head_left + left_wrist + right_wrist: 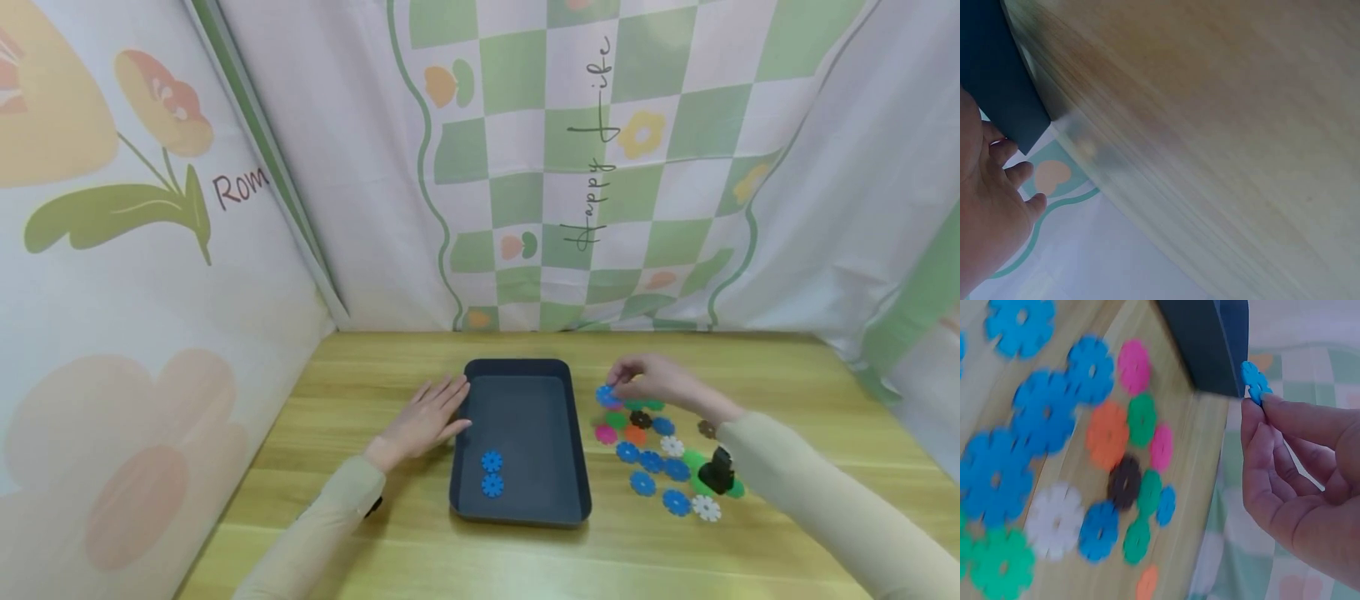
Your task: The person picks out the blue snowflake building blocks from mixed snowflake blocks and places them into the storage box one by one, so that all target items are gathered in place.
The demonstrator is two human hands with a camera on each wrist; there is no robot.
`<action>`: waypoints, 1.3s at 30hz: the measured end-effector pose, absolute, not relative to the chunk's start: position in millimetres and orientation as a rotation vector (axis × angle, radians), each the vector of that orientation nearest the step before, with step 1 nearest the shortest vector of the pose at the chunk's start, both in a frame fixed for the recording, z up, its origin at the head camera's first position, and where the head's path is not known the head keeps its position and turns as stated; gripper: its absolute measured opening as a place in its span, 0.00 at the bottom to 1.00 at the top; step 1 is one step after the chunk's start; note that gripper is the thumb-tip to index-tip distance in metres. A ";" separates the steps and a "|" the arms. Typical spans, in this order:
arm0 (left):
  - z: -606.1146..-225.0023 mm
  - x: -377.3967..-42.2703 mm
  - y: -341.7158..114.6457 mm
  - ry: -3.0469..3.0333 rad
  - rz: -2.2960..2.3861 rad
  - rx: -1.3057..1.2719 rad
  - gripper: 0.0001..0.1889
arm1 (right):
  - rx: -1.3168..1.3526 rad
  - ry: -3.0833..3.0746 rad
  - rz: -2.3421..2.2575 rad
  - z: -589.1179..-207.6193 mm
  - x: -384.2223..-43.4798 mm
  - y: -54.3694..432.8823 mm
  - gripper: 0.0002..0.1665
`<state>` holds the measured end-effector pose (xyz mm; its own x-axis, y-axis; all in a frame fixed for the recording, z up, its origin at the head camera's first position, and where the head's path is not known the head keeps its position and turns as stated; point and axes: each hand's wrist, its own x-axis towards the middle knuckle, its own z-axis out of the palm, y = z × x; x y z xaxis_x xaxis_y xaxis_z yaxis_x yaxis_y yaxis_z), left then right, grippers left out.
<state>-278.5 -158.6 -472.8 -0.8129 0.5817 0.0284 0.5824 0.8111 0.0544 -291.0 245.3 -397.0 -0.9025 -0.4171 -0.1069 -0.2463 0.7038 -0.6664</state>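
Between thumb and forefinger my right hand pinches a blue snowflake disc, held above the far end of a spread of loose discs. Straight fingers of my left hand touch the left rim of a dark grey tray. Inside the tray, near its front left, lie two blue discs, one behind the other. In the left wrist view, the tray's side wall appears beside the fingers.
Right of the tray lie several loose discs: blue, white, orange, pink, green and brown. A black object shows by the right sleeve. A patterned curtain hangs behind the wooden table.
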 end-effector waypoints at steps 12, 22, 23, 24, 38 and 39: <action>-474.0 -280.2 -158.5 -2.970 -0.077 -0.966 0.37 | -0.652 2.533 -1.043 -409.0 -295.4 169.5 0.08; -475.7 -281.4 -159.4 -2.974 -0.056 -0.961 0.37 | -0.639 2.488 -1.025 -415.3 -303.1 127.7 0.06; -475.3 -281.4 -159.6 -2.978 -0.061 -0.957 0.37 | -0.645 2.485 -1.025 -415.5 -303.4 124.6 0.06; -475.0 -281.5 -159.7 -2.982 -0.062 -0.953 0.37 | -0.650 2.481 -1.028 -415.8 -303.5 121.2 0.06; -471.1 -280.2 -158.2 -2.970 -0.064 -0.955 0.36 | -0.674 2.520 -0.930 -431.1 -300.3 82.9 0.04; -471.5 -280.6 -158.0 -2.973 -0.056 -0.954 0.36 | -0.678 2.518 -0.929 -432.0 -300.2 81.5 0.04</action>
